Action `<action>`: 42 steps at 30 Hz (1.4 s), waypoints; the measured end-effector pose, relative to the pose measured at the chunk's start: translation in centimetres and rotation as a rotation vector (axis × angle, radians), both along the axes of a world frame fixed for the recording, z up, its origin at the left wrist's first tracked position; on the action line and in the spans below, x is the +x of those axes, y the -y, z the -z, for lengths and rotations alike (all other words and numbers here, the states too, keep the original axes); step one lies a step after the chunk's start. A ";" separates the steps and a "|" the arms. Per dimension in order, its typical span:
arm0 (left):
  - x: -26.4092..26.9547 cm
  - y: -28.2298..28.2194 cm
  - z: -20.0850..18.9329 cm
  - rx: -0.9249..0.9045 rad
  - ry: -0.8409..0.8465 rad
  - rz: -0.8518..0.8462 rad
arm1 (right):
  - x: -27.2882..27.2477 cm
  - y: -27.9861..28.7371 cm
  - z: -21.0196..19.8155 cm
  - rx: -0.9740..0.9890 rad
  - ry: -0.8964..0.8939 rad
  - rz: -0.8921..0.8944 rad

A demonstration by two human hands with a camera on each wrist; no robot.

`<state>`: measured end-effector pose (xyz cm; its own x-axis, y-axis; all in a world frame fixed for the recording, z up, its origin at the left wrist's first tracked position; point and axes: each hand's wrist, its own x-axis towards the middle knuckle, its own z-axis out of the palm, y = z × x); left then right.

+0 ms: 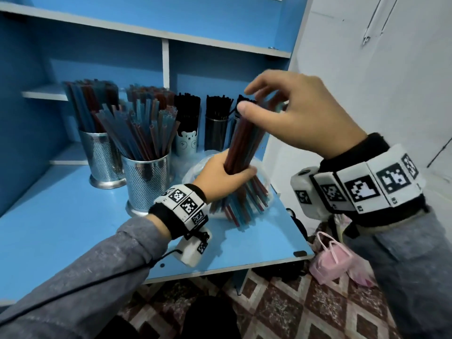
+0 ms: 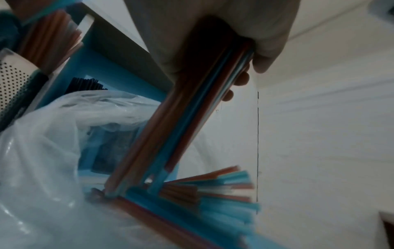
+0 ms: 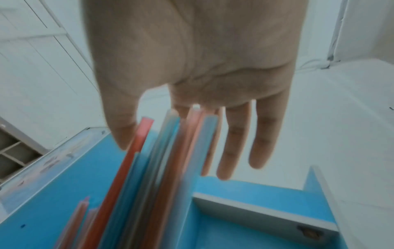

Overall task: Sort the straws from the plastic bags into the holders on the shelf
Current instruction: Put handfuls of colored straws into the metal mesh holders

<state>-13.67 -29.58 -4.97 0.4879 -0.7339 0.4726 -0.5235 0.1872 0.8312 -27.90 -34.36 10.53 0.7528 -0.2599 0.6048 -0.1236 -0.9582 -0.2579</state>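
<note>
My left hand (image 1: 232, 173) grips a bundle of red and blue straws (image 1: 244, 140) around its middle and holds it upright, tilted slightly right. The bundle's lower ends (image 2: 213, 190) fan out inside a clear plastic bag (image 2: 53, 134) on the blue desk. My right hand (image 1: 247, 100) hovers at the bundle's top, its straight fingers (image 3: 236, 143) behind the straw tips (image 3: 170, 134) and the thumb in front. Two perforated metal holders (image 1: 146, 177) (image 1: 101, 157) stand to the left with red and blue straws in them.
A bear-print cup (image 1: 187, 143) and a dark holder (image 1: 216, 133), both with black straws, stand at the back of the shelf. The blue desk (image 1: 73, 228) ends at its right edge close to the bag. A pink bag (image 1: 330, 260) lies on the floor.
</note>
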 end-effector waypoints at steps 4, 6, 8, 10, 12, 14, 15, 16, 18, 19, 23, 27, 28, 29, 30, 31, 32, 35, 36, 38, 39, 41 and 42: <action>0.9 -2.7 -0.3 -0.031 -0.154 0.094 | 2.3 -1.4 1.7 0.036 0.092 -0.172; 1.7 -4.1 0.5 -0.022 -0.187 0.105 | 3.5 -1.9 3.1 0.042 0.059 -0.230; 2.8 -5.5 1.5 0.001 -0.214 0.070 | 4.9 -2.5 4.5 0.076 -0.003 -0.264; 4.1 -6.7 2.9 0.031 -0.216 0.036 | 6.1 -3.2 6.0 0.105 -0.092 -0.281; 4.9 -7.7 4.0 0.090 -0.210 0.014 | 7.2 -3.8 7.3 0.125 -0.181 -0.292; 5.4 -8.4 5.2 0.147 -0.224 0.006 | 8.1 -4.1 8.5 0.164 -0.229 -0.296; 5.5 -8.6 5.6 0.166 -0.230 -0.001 | 8.4 -4.0 9.0 0.207 -0.227 -0.299; 5.5 -8.9 5.8 0.177 -0.239 -0.011 | 8.6 -3.9 9.4 0.274 -0.221 -0.301; 5.6 -9.4 6.0 0.177 -0.257 -0.029 | 8.9 -3.6 9.9 0.433 -0.211 -0.305; 5.6 -9.6 5.8 0.179 -0.251 -0.026 | 9.0 -3.5 10.0 0.469 -0.216 -0.305; 5.8 -10.9 4.7 0.262 -0.140 0.096 | 9.2 -2.9 10.5 0.484 -0.270 -0.342; 5.7 -12.2 3.1 0.352 -0.027 0.207 | 9.7 -3.6 11.0 0.707 -0.324 -0.576; 5.7 -12.5 2.7 0.346 -0.020 0.194 | 9.9 -3.9 10.9 0.709 -0.305 -0.625; 5.7 -12.9 2.4 0.330 -0.025 0.172 | 10.1 -4.1 10.8 0.711 -0.270 -0.667; 5.8 -13.2 2.2 0.302 -0.035 0.143 | 10.2 -4.4 10.6 0.717 -0.231 -0.700; 5.9 -13.5 2.0 0.253 -0.049 0.109 | 10.3 -4.6 10.3 0.723 -0.189 -0.727; 5.9 -13.7 1.9 0.175 -0.065 0.071 | 10.4 -4.7 9.9 0.729 -0.140 -0.746; 6.7 -14.1 2.1 -0.095 0.000 -0.151 | 10.8 -4.9 8.3 0.728 0.049 -0.752; 7.1 -14.2 2.3 -0.159 0.044 -0.244 | 10.9 -4.8 7.6 0.721 0.110 -0.745; 8.0 -14.0 2.7 -0.263 0.137 -0.444 | 11.1 -4.8 6.4 0.722 0.222 -0.727; 8.6 -13.7 3.0 -0.293 0.183 -0.550 | 11.3 -4.8 5.8 0.736 0.276 -0.710; 9.9 -13.1 3.3 -0.254 0.194 -0.693 | 11.5 -4.7 4.9 0.765 0.364 -0.660; 10.6 -12.7 3.3 -0.190 0.138 -0.691 | 11.6 -4.6 4.5 0.777 0.397 -0.635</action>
